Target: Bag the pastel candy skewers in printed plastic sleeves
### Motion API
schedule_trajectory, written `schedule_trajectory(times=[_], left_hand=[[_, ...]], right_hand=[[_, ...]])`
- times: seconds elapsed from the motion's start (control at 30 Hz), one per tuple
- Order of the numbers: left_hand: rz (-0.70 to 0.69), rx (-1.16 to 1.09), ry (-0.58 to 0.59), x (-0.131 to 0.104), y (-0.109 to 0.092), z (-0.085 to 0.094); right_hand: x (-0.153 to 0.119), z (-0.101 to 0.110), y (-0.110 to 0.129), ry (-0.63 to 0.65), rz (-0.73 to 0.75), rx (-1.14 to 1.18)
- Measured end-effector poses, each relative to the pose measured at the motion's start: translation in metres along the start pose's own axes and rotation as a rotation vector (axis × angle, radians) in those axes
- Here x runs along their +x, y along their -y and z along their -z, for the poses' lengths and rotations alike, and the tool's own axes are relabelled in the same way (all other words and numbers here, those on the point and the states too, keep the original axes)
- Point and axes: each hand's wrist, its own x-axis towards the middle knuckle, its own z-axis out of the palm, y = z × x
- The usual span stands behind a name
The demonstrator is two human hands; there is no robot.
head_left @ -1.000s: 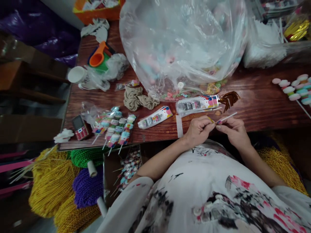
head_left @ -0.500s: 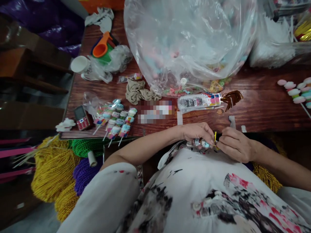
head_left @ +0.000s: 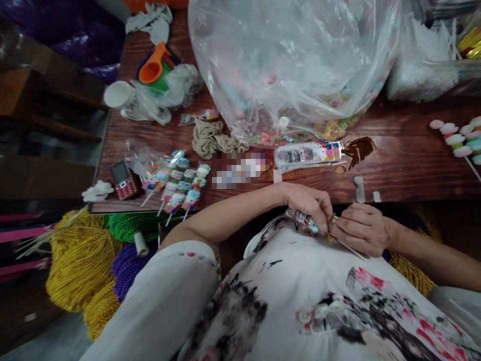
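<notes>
Close to my body, below the table's front edge, my left hand [head_left: 310, 206] is closed round a bagged marshmallow skewer [head_left: 304, 219]. The white stick [head_left: 350, 248] of the skewer points down to the right, under my right hand [head_left: 363, 228]. Its fingers are pinched at the neck of the bag, where a shiny yellow twist tie [head_left: 332, 237] sits between the two hands. Fingers partly hide the tie's ends. On the table to the left lie several finished bagged marshmallow skewers [head_left: 180, 183].
Flat printed bags [head_left: 308, 154] and brown metallic ties [head_left: 358, 150] lie beyond my hands. A big clear bag of marshmallows [head_left: 293, 65] stands behind them. Unwrapped marshmallow skewers [head_left: 460, 140] lie at right, a phone [head_left: 125, 179] and scoops [head_left: 152, 70] at left.
The yellow tie, upright between my hands before, now lies lower around the bag's neck. My right hand has turned slightly, and the stick shows beneath it.
</notes>
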Motion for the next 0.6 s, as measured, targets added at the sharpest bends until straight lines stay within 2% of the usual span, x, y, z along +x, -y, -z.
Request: schedule_trajectory(times=[0.1, 0.3, 0.47, 0.53, 0.6], left_hand=[[-0.019, 0.011, 0.026, 0.001, 0.000, 0.000], [-0.024, -0.030, -0.019, 0.004, -0.004, 0.001], [-0.087, -0.049, -0.031, 0.008, -0.009, 0.002], [-0.158, -0.010, -0.128, 0.008, -0.010, 0.003], [-0.248, 0.060, -0.317, 0.007, -0.009, 0.007]], right_hand=[[0.000, -0.003, 0.000, -0.028, -0.033, 0.005], [-0.003, -0.013, 0.001, -0.139, -0.171, 0.170], [-0.010, -0.017, 0.001, -0.137, -0.215, 0.117], [-0.011, -0.017, 0.002, -0.122, -0.232, 0.084], [-0.011, -0.015, 0.003, -0.112, -0.251, 0.101]])
